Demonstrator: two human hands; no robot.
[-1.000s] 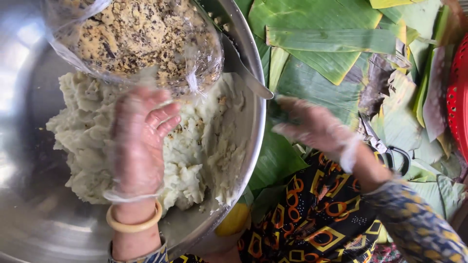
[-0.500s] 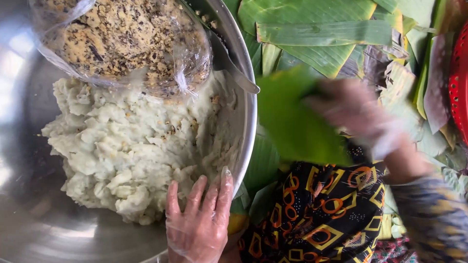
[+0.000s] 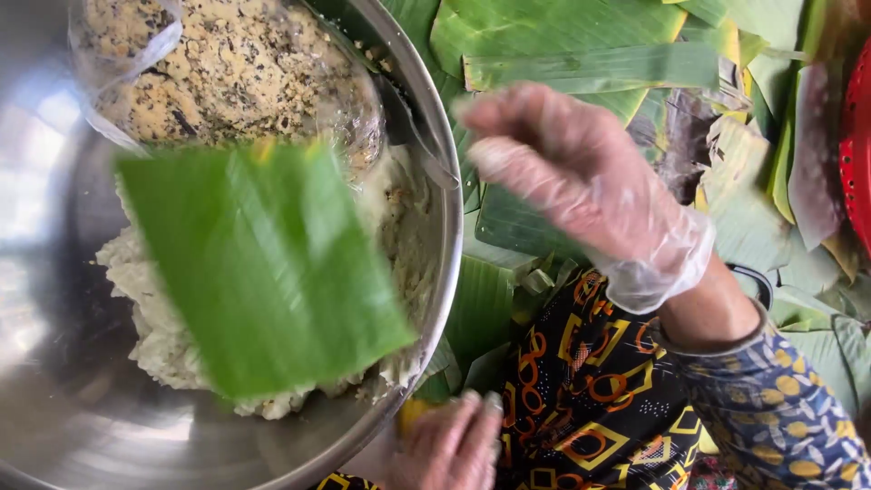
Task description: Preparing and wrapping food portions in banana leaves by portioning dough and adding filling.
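Over steel bowl (image 3: 426, 263), leaf piece (image 3: 263, 272) slants down-right; right hand (image 3: 581, 181) released.

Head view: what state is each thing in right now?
Cut green banana leaf piece: blurred, flat over the bowl, held by neither hand.
Large steel bowl: holds pale mash.
Clear plastic bag of speckled filling: open, resting in the bowl.
Right hand: gloved, open, empty.
Left hand: gloved, at the bowl's rim.
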